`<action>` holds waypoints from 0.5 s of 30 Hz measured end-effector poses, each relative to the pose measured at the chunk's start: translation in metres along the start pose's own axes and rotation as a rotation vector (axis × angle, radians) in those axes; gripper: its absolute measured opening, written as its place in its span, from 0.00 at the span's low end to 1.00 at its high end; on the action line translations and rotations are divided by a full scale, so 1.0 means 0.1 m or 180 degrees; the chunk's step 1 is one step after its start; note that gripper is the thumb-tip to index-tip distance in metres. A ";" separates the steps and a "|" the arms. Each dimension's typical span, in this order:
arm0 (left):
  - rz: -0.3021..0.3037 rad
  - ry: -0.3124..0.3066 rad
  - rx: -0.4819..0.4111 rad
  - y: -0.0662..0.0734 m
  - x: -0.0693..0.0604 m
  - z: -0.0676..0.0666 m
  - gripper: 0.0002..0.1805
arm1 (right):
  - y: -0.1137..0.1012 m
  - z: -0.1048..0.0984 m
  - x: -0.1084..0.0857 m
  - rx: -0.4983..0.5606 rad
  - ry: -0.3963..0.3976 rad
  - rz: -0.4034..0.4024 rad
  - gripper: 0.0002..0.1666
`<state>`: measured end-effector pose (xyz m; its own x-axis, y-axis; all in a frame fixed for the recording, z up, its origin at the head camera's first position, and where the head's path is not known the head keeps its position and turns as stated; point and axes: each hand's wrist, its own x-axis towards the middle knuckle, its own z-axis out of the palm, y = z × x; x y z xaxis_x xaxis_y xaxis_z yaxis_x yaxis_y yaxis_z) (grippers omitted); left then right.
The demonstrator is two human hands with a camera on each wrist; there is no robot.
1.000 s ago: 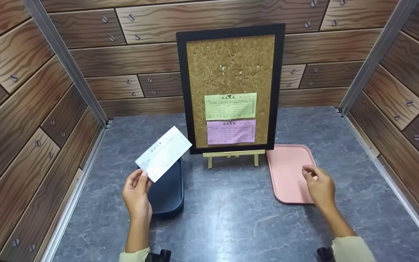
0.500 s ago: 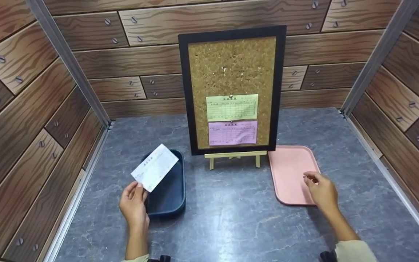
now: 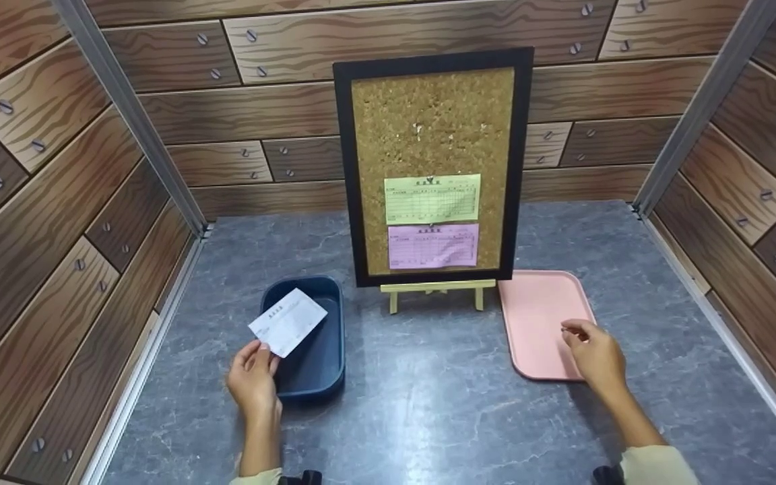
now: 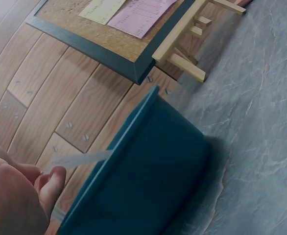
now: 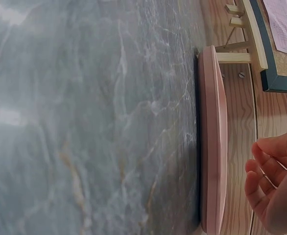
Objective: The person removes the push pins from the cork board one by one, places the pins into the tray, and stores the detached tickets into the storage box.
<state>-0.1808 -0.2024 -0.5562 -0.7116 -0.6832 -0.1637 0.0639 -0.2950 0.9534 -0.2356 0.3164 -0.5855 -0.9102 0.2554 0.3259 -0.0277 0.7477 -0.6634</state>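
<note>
My left hand (image 3: 251, 377) pinches a white printed slip of paper (image 3: 287, 323) by its lower corner. The slip hangs tilted over the dark blue tray (image 3: 342, 337); in the left wrist view the slip (image 4: 80, 159) shows edge-on at the rim of this deep tray (image 4: 153, 166). Over the shallow pink tray (image 3: 536, 303) hovers my right hand (image 3: 598, 357), thumb and forefinger together. A tiny dark pin-like thing shows at its fingertips in the head view, too small to make out. The right wrist view shows the curled fingers of that hand (image 5: 275, 181).
A black-framed cork board (image 3: 432, 114) stands on a small wooden easel (image 3: 438, 286) between the trays. A green slip (image 3: 432, 200) and a purple slip (image 3: 434, 247) are pinned to it. Wood-patterned walls close in the grey marbled table (image 3: 422, 377) at back and sides.
My left hand has brought the white slip down and nearer, from beside the board's lower left corner to over the blue tray. My right hand has hardly moved. The view has shifted slightly.
</note>
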 end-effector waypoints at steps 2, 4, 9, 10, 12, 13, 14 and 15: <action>-0.0019 0.0023 -0.0026 -0.02 0.01 0.02 0.18 | 0.00 0.01 0.00 -0.0015 -0.0008 -0.0017 0.09; -0.0028 0.0029 -0.0005 -0.05 0.02 0.04 0.17 | 0.00 0.01 0.00 -0.0023 -0.0030 -0.0030 0.09; -0.0032 -0.0047 0.0021 -0.07 0.03 0.10 0.18 | 0.01 0.02 0.01 -0.0048 -0.0159 -0.0019 0.10; -0.0031 -0.0054 0.0013 -0.08 0.03 0.11 0.18 | 0.02 0.03 0.02 -0.0047 -0.0203 -0.0013 0.10; -0.0046 -0.0058 0.0020 -0.09 0.03 0.13 0.17 | 0.04 0.03 0.02 -0.0066 -0.0299 0.0003 0.10; -0.0051 -0.0060 0.0012 -0.09 0.03 0.14 0.17 | 0.04 0.02 0.02 -0.0078 -0.0341 0.0002 0.10; -0.0057 -0.0067 -0.0003 -0.10 0.02 0.15 0.17 | 0.05 0.02 0.02 -0.0091 -0.0383 0.0002 0.11; -0.0059 -0.0084 -0.0015 -0.10 0.02 0.16 0.17 | 0.06 0.02 0.02 -0.0103 -0.0415 -0.0001 0.11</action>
<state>-0.1939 -0.1899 -0.5623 -0.7309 -0.6598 -0.1746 0.0538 -0.3107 0.9490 -0.2387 0.3203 -0.5902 -0.9562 0.1751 0.2344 -0.0165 0.7676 -0.6407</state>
